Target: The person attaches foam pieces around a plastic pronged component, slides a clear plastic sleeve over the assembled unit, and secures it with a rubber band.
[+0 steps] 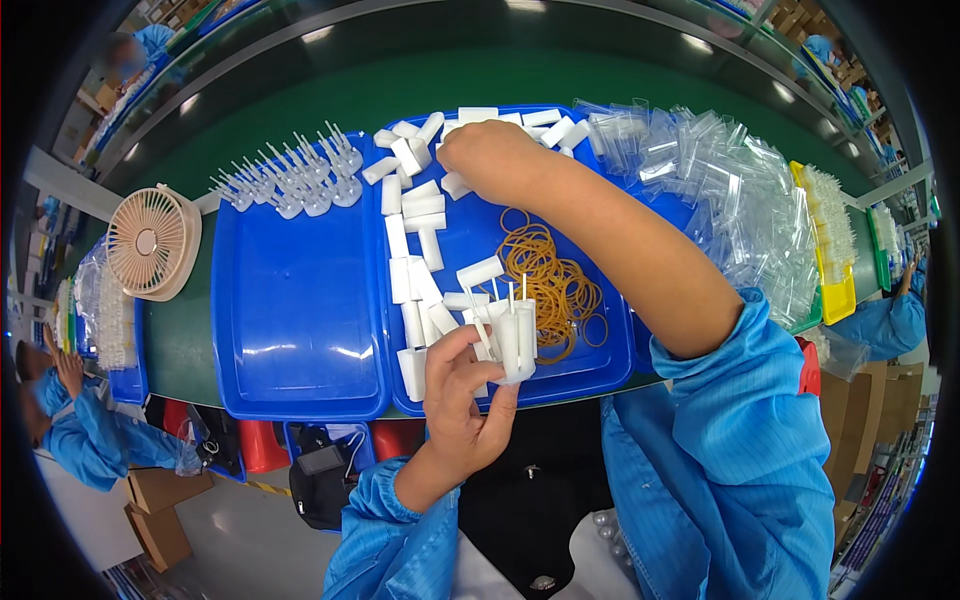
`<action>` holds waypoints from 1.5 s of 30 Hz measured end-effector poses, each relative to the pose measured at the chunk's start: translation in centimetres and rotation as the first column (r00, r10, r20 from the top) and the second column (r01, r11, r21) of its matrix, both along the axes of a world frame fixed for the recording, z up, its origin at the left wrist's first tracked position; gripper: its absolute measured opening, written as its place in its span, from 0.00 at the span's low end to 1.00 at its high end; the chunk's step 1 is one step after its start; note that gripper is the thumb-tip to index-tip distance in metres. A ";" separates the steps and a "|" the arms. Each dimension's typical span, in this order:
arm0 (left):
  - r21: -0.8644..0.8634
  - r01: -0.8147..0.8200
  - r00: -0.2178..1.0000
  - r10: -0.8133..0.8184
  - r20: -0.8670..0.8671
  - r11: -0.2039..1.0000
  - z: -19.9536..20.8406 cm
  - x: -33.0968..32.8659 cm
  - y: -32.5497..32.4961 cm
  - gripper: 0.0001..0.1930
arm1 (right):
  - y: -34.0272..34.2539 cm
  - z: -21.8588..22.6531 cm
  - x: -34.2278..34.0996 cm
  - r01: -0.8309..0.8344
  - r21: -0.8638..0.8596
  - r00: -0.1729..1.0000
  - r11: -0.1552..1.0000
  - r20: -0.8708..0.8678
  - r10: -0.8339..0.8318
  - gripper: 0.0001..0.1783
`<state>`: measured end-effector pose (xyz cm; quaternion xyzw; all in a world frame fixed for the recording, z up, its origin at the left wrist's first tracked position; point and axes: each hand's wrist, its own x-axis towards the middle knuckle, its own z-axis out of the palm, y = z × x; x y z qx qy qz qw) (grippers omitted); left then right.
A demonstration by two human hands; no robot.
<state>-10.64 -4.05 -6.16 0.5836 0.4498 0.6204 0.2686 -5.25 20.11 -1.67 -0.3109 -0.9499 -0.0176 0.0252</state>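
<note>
My left hand [462,410] is closed on a small pronged holder [514,340]: thin white rods rise from a clear base, with white blocks standing around them. It is held above the near edge of the right blue tray [628,372]. At the tray's far side, my right hand [492,160] reaches down among loose white blocks [424,205], its fingers curled. Its fingertips are out of sight, so what they grip cannot be made out. A tangle of tan rubber bands [545,275] lies in this tray, between both hands.
A left blue tray [300,300] carries clear pronged bases [300,175] along its far edge. A beige fan [153,242] stands left. Clear plastic sleeves [725,185] heap up at right beside a yellow tray [838,295]. Co-workers in blue sleeves [100,440] appear at both sides.
</note>
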 end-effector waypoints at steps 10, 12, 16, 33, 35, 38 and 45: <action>0.039 0.001 0.993 0.004 -0.122 0.999 0.6 -0.1 0.2 0.12 | -3.6 1.2 4.1 -0.068 -0.148 0.933 0.987 -0.358 0.010 0.13; 0.028 -0.006 0.986 0.011 -0.168 1.000 0.9 -0.2 0.2 0.12 | -5.4 2.6 5.2 -0.044 -0.299 0.860 0.953 -0.498 -0.117 0.15; 0.026 -0.015 0.964 0.021 -0.265 1.000 1.7 0.0 0.3 0.12 | -8.5 4.2 7.6 -0.055 -0.473 0.782 0.879 -0.568 -0.257 0.17; 0.062 0.121 0.904 -0.084 -0.419 0.991 2.1 0.9 0.9 0.16 | -12.4 3.0 11.2 -0.303 -0.758 0.421 0.578 -0.650 -0.633 0.16; 0.063 0.134 0.900 -0.094 -0.425 0.989 2.2 1.0 1.0 0.16 | -12.8 3.3 11.1 -0.299 -0.762 0.420 0.574 -0.646 -0.638 0.16; 0.069 0.133 0.901 -0.092 -0.425 0.989 2.3 1.1 1.0 0.16 | -13.0 4.2 11.6 -0.250 -0.784 0.516 0.568 -0.604 -0.607 0.16; 0.059 0.119 0.890 -0.080 -0.449 0.991 2.3 1.1 1.0 0.13 | -13.1 4.4 11.8 -0.153 -0.733 0.597 0.663 -0.603 -0.529 0.15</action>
